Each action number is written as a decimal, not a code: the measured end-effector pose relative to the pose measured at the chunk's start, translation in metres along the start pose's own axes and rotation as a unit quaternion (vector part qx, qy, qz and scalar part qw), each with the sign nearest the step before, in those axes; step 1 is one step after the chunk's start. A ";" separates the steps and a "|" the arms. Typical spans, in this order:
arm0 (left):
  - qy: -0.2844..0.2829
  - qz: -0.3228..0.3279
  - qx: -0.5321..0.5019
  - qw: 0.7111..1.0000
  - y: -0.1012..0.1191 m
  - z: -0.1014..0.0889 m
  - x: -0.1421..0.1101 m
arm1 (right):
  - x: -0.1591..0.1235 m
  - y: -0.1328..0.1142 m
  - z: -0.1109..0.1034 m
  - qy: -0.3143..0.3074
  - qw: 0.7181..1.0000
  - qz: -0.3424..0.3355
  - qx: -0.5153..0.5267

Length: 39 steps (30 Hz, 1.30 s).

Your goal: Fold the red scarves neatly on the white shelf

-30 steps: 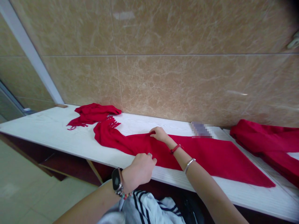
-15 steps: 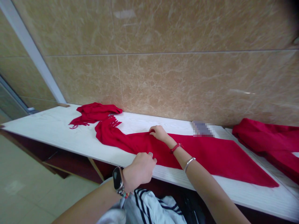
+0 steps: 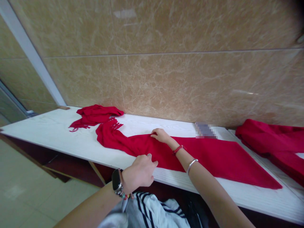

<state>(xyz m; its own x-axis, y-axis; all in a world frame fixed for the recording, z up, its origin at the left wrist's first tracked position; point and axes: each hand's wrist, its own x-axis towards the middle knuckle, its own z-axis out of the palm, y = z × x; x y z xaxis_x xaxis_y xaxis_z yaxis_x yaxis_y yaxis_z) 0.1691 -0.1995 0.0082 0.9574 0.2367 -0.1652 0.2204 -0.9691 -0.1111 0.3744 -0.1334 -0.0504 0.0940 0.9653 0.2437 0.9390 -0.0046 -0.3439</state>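
A long red scarf lies along the white tabletop, smooth and flat on the right, rumpled toward its fringed left end. My left hand, with a watch at the wrist, is closed on the scarf's near edge; its fingertips are partly hidden. Across from it, my right hand pinches the far edge of the same scarf. A second red scarf with fringe lies bunched against the wall, just behind the rumpled end.
More red cloth lies folded at the right. A blurred dark flat item rests by the wall behind the scarf. The white tabletop stands over open dark red shelves. A tiled wall bounds the back.
My left hand has shifted very slightly to the left along the near edge. My right hand keeps its place on the far edge, and the scarf lies almost the same.
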 end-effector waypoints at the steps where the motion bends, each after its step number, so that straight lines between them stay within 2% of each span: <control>1: -0.003 -0.003 -0.001 1.000 0.000 0.000 0.000 | -0.001 0.000 0.000 -0.002 1.000 -0.003 0.002; 8: -0.052 -0.015 -0.018 0.998 0.002 -0.008 -0.003 | 0.001 0.001 0.009 0.013 1.000 0.010 -0.003; 13: -0.036 -0.051 -0.039 0.997 0.000 -0.004 -0.007 | -0.003 -0.002 0.008 0.033 0.999 0.000 -0.015; 16: -0.040 -0.059 -0.053 0.996 -0.004 0.000 -0.010 | -0.015 -0.009 0.001 0.042 0.997 -0.071 -0.008; 20: -0.063 -0.063 -0.078 0.993 -0.007 0.002 -0.013 | -0.035 -0.012 -0.002 -0.052 0.977 -0.204 0.033; 23: -0.063 -0.075 -0.074 0.992 -0.008 0.003 -0.015 | -0.044 -0.006 0.004 -0.086 0.971 -0.222 0.019; 27: -0.049 -0.110 -0.046 0.992 -0.008 0.000 -0.015 | -0.048 0.001 0.012 -0.062 0.980 -0.186 -0.016; 32: -0.062 -0.166 -0.033 0.984 -0.009 -0.008 -0.013 | -0.051 0.000 0.016 -0.021 0.987 -0.159 0.015; 34: -0.046 -0.159 -0.025 0.986 -0.012 -0.007 -0.011 | -0.051 0.000 0.017 -0.001 0.987 -0.156 0.035; 37: 0.019 -0.120 -0.008 0.993 -0.017 0.003 -0.006 | -0.050 0.000 0.017 0.046 0.985 -0.154 0.056; 39: 0.040 -0.104 -0.015 0.994 -0.021 0.011 -0.001 | -0.051 -0.001 0.011 0.073 0.983 -0.159 0.063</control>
<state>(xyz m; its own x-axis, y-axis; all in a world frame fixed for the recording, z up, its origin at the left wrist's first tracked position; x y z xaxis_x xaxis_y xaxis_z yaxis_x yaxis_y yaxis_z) 0.1615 -0.1790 0.0002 0.9024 0.4262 -0.0629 0.4187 -0.9020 -0.1053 0.3653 -0.1795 -0.0730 -0.1416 0.8653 0.4808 0.8813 0.3315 -0.3369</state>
